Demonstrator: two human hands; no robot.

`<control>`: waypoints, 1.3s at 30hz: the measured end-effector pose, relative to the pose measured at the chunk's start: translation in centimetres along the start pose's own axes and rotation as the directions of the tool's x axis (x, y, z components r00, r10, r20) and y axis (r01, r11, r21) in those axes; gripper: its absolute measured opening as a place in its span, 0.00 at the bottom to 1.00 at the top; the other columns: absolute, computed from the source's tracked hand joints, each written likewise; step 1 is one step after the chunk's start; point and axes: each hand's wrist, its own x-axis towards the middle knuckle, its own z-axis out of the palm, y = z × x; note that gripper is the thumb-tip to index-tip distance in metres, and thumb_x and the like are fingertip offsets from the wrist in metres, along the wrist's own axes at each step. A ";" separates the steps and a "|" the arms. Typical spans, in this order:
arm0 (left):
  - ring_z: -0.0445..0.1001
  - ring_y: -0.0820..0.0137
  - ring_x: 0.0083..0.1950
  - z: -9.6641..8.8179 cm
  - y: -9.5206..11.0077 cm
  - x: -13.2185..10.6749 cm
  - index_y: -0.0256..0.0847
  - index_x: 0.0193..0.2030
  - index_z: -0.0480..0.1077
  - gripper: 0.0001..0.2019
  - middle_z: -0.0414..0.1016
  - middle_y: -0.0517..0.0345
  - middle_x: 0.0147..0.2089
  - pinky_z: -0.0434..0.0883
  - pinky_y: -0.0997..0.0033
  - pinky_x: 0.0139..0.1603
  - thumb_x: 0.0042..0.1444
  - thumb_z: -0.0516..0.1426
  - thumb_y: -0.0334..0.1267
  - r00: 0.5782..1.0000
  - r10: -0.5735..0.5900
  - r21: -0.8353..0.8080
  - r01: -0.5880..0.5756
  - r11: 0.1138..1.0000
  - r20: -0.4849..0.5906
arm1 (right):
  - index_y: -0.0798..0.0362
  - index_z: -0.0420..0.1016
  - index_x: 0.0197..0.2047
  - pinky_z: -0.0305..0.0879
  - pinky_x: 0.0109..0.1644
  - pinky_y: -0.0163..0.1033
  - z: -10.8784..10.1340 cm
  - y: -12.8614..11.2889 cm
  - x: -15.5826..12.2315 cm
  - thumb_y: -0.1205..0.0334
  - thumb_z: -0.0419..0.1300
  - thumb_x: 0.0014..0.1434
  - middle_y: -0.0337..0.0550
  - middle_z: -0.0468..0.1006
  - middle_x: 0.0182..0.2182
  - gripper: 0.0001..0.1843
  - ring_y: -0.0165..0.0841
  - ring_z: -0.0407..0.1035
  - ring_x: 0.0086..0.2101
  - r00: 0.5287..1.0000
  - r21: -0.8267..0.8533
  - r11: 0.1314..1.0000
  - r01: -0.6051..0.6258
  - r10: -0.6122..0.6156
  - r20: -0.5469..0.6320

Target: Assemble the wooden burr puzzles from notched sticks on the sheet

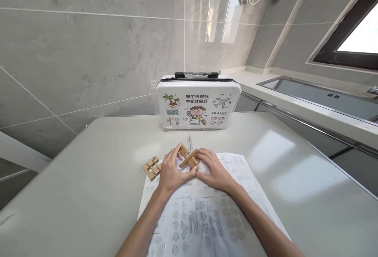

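Note:
Above the paper, my left hand (171, 170) and my right hand (213, 169) are closed around a few joined wooden puzzle pieces (192, 159). The left fingers curl at the left end, and the right thumb and fingers pinch the right side. Both thumbs nearly meet below the pieces. One light brown bar points up and to the left, with a dark mark on it; another crosses it at a slant. Just left of my left hand lie several more notched wooden pieces (151, 168), set side by side. My fingers partly hide the held pieces.
A printed instruction sheet (195, 217) with diagrams lies under my hands on the white table (88, 162). At the table's back stands a white plastic-wrapped carry case (197, 107) with cartoon prints. A counter with a sink (321, 95) runs along the right, and a tiled wall rises behind.

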 end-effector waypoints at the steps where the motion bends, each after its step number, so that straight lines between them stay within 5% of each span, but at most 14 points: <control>1: 0.79 0.56 0.47 -0.1 0.1 0.0 0.44 0.69 0.64 0.43 0.76 0.57 0.42 0.76 0.51 0.54 0.46 0.72 0.46 1.000 -0.026 -0.014 0.026 1.000 0.004 | 0.45 0.76 0.62 0.58 0.72 0.64 -0.2 -0.1 0.1 0.54 0.68 0.64 0.51 0.74 0.65 0.23 0.51 0.63 0.67 0.999 0.066 0.998 -0.022 0.023 -0.024; 6: 0.79 0.57 0.48 -0.2 0.8 -0.2 0.45 0.64 0.65 0.38 0.78 0.56 0.43 0.76 0.52 0.55 0.46 0.71 0.45 0.987 -0.122 -0.122 0.134 0.983 0.103 | 0.43 0.79 0.60 0.65 0.68 0.57 -0.7 -1.0 0.5 0.47 0.63 0.70 0.46 0.81 0.58 0.19 0.47 0.73 0.60 0.968 0.522 0.816 -0.248 0.234 0.093; 12: 0.79 0.60 0.45 -0.4 1.3 -0.1 0.44 0.63 0.67 0.36 0.80 0.56 0.43 0.76 0.58 0.52 0.47 0.71 0.45 0.972 -0.105 -0.218 0.152 0.964 0.209 | 0.45 0.80 0.58 0.72 0.58 0.51 0.2 -1.6 0.3 0.41 0.62 0.69 0.44 0.85 0.46 0.22 0.44 0.79 0.48 0.935 0.670 0.657 -0.347 0.298 0.191; 16: 0.79 0.61 0.45 -0.5 1.5 -0.1 0.43 0.63 0.69 0.35 0.80 0.56 0.43 0.75 0.59 0.52 0.48 0.69 0.45 0.963 -0.112 -0.251 0.175 0.952 0.246 | 0.46 0.81 0.55 0.74 0.55 0.51 0.6 -1.8 0.3 0.39 0.63 0.68 0.43 0.85 0.41 0.23 0.44 0.80 0.43 0.930 0.702 0.617 -0.355 0.311 0.196; 29: 0.73 0.63 0.44 -0.6 1.9 0.0 0.48 0.70 0.66 0.30 0.76 0.52 0.50 0.74 0.60 0.49 0.62 0.63 0.49 0.961 -0.036 -0.271 0.113 0.956 0.273 | 0.45 0.81 0.58 0.76 0.52 0.50 0.2 -2.6 0.2 0.41 0.67 0.65 0.46 0.84 0.49 0.25 0.45 0.79 0.47 0.948 0.744 0.587 -0.319 0.190 0.256; 35: 0.71 0.64 0.40 -0.6 2.0 -0.5 0.46 0.62 0.72 0.23 0.70 0.53 0.47 0.73 0.63 0.44 0.65 0.58 0.55 0.931 0.070 -0.301 0.044 0.953 0.358 | 0.48 0.81 0.52 0.75 0.51 0.49 0.5 -1.7 0.0 0.39 0.70 0.61 0.46 0.85 0.41 0.25 0.44 0.80 0.43 0.914 0.803 0.454 -0.386 0.304 0.268; 39: 0.73 0.63 0.42 -0.5 2.1 -0.4 0.44 0.49 0.74 0.22 0.73 0.53 0.43 0.71 0.62 0.46 0.76 0.44 0.52 0.942 0.021 -0.316 0.091 0.944 0.335 | 0.49 0.80 0.49 0.75 0.41 0.45 0.4 -1.4 0.1 0.39 0.72 0.59 0.42 0.82 0.33 0.25 0.39 0.77 0.34 0.905 0.812 0.429 -0.396 0.334 0.265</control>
